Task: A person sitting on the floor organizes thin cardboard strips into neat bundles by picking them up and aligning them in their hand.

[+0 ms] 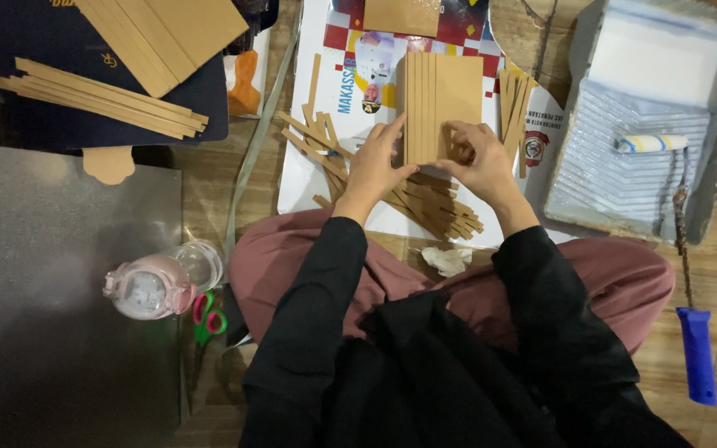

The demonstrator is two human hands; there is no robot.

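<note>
Gripping the scored cardboard panel at its near edge, my left hand and right hand pinch it above loose cardboard strips; uneven pressure could, I judge, tear it. Right: paint tray.

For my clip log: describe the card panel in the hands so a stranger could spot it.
On the white poster before the seated person's knees, find the left hand and right hand. They grip the lower edge of the card panel: a brown, strip-ribbed rectangle, unlike the loose strips scattered beneath.
</note>
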